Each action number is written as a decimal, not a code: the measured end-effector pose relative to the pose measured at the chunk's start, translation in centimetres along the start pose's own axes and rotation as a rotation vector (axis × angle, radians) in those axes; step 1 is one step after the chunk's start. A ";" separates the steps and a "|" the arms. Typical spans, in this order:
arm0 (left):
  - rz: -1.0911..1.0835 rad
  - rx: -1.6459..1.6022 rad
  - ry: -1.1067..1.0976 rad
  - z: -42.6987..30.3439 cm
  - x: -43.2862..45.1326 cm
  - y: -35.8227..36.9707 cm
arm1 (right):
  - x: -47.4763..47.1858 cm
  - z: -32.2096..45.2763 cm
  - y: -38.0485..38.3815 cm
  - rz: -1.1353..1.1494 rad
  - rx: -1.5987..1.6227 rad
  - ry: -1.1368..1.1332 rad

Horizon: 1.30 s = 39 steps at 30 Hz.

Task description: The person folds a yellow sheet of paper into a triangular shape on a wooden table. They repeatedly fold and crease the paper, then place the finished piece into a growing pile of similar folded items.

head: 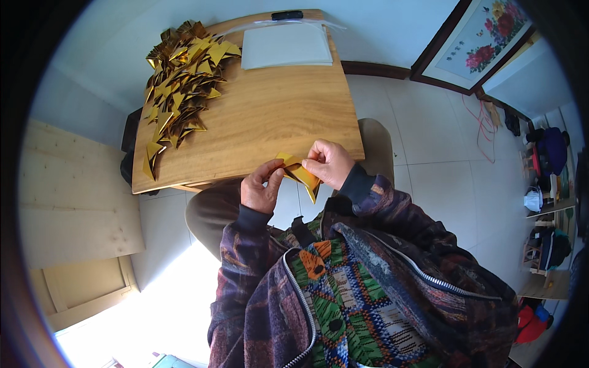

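Both hands hold one folded piece of gold foil paper [301, 174] just off the near edge of the wooden table, above the lap. My left hand [261, 187] pinches its left corner between thumb and fingers. On the other side, my right hand [329, 163] grips its upper right part with thumb and forefinger; a pointed end hangs down below. Along the table's left side lies a long heap of folded gold paper pieces [184, 87], with pleated ones at the far end.
White sheets [286, 46] lie at the far side of the wooden table [285, 106], near a black object [287, 15] and clear plastic film. A framed flower picture [478, 46] leans at the right. Shelves with shoes and bags stand far right; a wooden panel [78, 193] is at left.
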<state>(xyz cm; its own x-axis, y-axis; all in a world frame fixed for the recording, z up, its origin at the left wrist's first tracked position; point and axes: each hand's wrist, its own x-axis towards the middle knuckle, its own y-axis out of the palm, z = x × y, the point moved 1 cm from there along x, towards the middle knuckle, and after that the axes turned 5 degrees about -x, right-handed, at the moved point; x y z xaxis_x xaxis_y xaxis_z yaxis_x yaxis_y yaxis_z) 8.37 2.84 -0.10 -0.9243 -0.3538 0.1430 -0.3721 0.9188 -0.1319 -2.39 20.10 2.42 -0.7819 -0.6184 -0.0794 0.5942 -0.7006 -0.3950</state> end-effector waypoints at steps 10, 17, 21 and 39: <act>-0.119 -0.360 0.023 -0.9 -0.4 0.1 | -0.6 0.5 -0.4 0.066 0.456 0.028; -0.044 -0.243 0.071 -0.9 -1.2 0.3 | -0.4 -0.3 -0.1 -0.006 0.449 0.031; 0.051 -0.282 0.092 -1.2 -0.8 0.0 | -0.2 -0.6 -0.2 -0.019 0.246 -0.045; 0.013 -0.490 -0.209 0.3 0.0 0.1 | 0.2 -0.9 -0.1 -0.002 0.246 -0.125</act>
<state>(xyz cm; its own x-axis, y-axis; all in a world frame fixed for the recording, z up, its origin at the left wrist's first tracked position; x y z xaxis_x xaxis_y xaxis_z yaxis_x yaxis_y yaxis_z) 8.31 2.89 -0.39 -0.9443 -0.3234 -0.0603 -0.3235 0.8795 0.3489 -2.75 20.37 1.59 -0.7627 -0.6455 0.0405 0.6328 -0.7577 -0.1597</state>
